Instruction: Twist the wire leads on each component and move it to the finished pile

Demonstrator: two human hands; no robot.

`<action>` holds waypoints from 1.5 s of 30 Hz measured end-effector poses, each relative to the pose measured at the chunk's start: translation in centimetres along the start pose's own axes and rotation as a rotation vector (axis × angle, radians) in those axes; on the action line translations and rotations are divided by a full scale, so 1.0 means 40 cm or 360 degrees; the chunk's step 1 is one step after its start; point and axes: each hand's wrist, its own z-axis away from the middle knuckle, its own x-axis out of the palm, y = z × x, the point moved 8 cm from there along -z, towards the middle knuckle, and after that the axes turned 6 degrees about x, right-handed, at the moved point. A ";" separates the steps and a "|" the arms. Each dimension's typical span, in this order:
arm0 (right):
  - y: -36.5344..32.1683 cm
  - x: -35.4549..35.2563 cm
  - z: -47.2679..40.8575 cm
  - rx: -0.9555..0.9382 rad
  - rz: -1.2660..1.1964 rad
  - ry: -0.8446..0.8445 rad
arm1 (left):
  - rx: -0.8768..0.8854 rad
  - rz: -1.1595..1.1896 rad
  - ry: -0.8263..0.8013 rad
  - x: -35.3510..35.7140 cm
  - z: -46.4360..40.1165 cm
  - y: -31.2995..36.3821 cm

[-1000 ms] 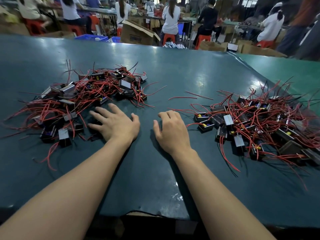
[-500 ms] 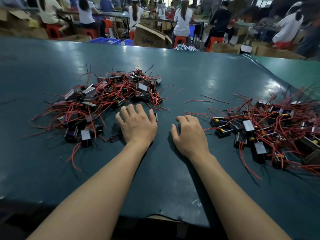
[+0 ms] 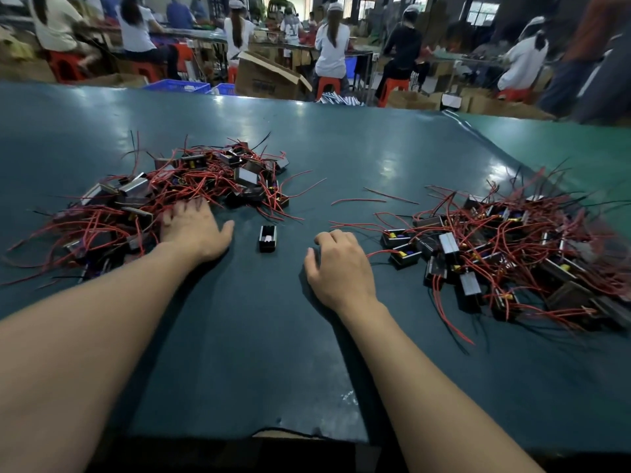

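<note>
Where seated workers [image 3: 330, 46] fill the room, both loose-fingered, empty hands rest on the green table [image 3: 341, 158].

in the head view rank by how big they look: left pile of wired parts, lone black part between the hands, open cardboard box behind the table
1. Left pile.
2. Cardboard box, though it is farther away, so its real size is unsure.
3. Lone black part.

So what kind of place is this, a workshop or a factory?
Most likely a factory assembly floor: piles of wired components on a long green worktable, and rows of seated workers at benches behind.
</note>
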 end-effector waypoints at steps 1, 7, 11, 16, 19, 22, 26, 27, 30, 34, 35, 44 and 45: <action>-0.001 0.001 -0.001 0.0001 0.0010 -0.0005 | -0.0007 -0.0052 0.0054 -0.006 -0.006 -0.002; -0.002 0.001 -0.005 0.0010 -0.0004 -0.0006 | -0.0004 0.0039 0.0575 -0.063 0.057 0.071; 0.001 -0.004 -0.004 0.0019 0.0001 0.0038 | 0.0241 0.0242 0.0735 -0.064 0.140 0.158; 0.014 0.001 -0.007 0.0074 0.0062 0.0026 | 0.0789 0.0783 0.0780 -0.075 0.232 0.219; 0.008 0.012 -0.002 -0.0030 0.0069 -0.0066 | 0.1074 0.1069 0.0661 -0.091 0.259 0.240; -0.011 0.017 0.006 -0.0195 0.0022 -0.0145 | 0.1158 0.1192 0.0617 -0.099 0.274 0.243; -0.009 0.030 0.003 -0.0235 0.0058 -0.0215 | 0.1077 0.1296 0.0692 -0.108 0.275 0.229; -0.007 0.031 0.001 -0.0230 0.0057 -0.0204 | 0.1052 0.1300 0.0741 -0.111 0.275 0.225; 0.001 0.008 0.003 -0.0158 -0.0031 -0.0018 | 0.0838 0.1278 0.0897 -0.115 0.268 0.198; 0.010 -0.028 0.018 -0.0089 -0.0109 0.0257 | 0.0380 0.1196 0.0998 -0.104 0.249 0.143; 0.007 -0.029 0.019 -0.0105 -0.0121 0.0253 | 0.0327 0.1197 0.0937 -0.093 0.241 0.139; -0.009 0.020 0.006 -0.0269 0.0033 -0.0118 | 0.0507 0.1046 0.0644 -0.066 0.225 0.179; -0.011 0.017 0.009 -0.0279 -0.0039 -0.0157 | 0.0466 0.1042 0.0696 -0.071 0.225 0.173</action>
